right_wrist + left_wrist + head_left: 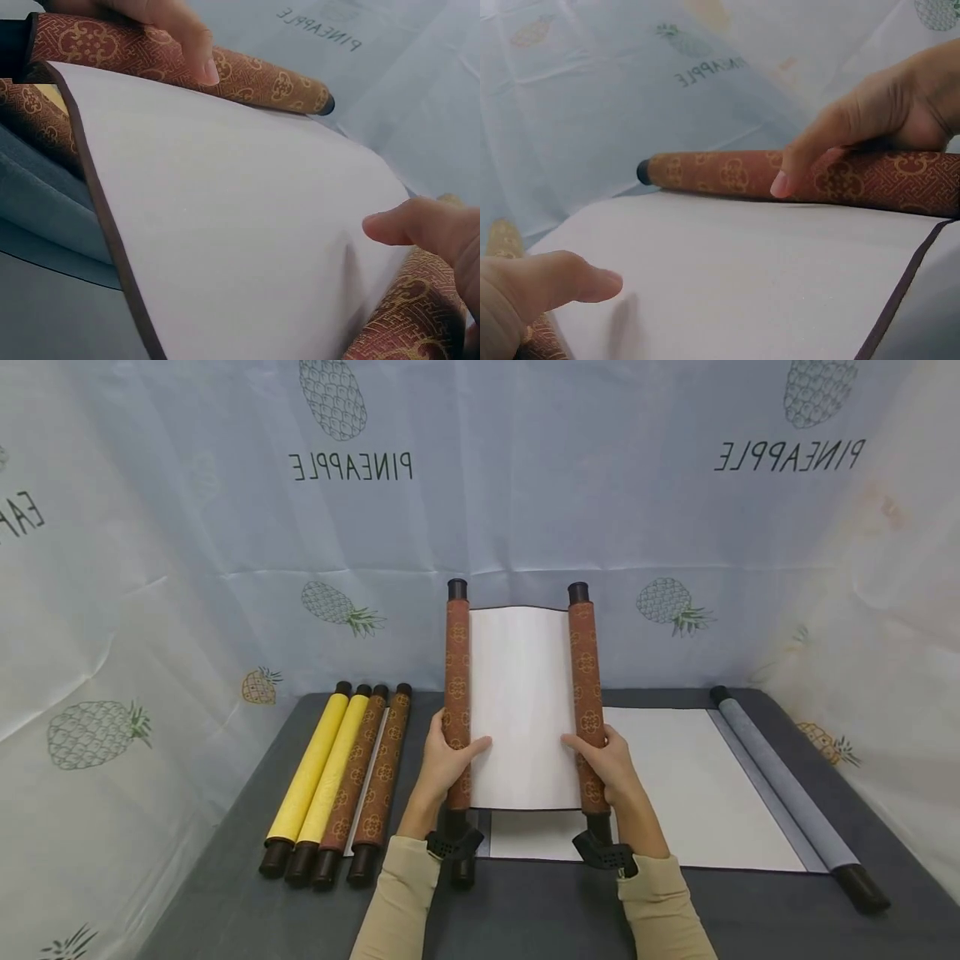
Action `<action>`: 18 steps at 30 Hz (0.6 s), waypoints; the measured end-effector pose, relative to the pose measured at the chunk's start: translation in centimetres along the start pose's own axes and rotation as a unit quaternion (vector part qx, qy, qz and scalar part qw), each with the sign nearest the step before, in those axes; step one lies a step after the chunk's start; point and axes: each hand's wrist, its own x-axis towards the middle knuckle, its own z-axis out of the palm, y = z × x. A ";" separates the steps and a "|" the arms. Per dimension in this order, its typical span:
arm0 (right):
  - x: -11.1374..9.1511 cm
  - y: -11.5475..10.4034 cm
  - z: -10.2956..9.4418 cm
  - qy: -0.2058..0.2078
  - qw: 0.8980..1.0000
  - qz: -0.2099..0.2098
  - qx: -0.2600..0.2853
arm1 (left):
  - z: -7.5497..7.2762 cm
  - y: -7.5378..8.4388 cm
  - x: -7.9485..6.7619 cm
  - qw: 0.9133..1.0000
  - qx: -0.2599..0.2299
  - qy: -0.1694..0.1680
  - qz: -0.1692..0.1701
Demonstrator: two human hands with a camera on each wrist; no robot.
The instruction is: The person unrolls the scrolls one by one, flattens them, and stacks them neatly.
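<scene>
Brown gold-patterned fabric scroll (521, 710): partly unrolled, raised above the dark-grey desk (210, 877)
Left grip (442, 767): curled round its left roll (457, 668)
Right grip (611, 764): curled round its right roll (585, 668)
Grey-and-white scroll (787, 785): spread on the desk, lower down

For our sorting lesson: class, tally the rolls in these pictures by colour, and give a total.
Yellow rolls: 2
Brown rolls: 4 (one in the left hand, one in the right hand, two lying beside the yellow ones)
Grey rolls: 2 (one mostly hidden in the head view)
Total: 8
</scene>
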 end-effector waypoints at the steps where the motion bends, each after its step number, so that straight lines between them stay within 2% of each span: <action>1: 0.0 0.1 -0.1 -0.002 1.000 -0.003 -0.001 | 0.0 0.0 0.0 1.000 0.003 0.005 0.003; 8: -0.2 0.3 -0.8 -0.017 1.000 -0.007 -0.016 | -0.3 -0.3 0.1 1.000 0.015 0.022 0.012; 18: -0.1 0.1 -1.9 -0.041 0.999 0.007 -0.015 | -1.0 -0.1 0.1 0.999 0.030 0.010 -0.004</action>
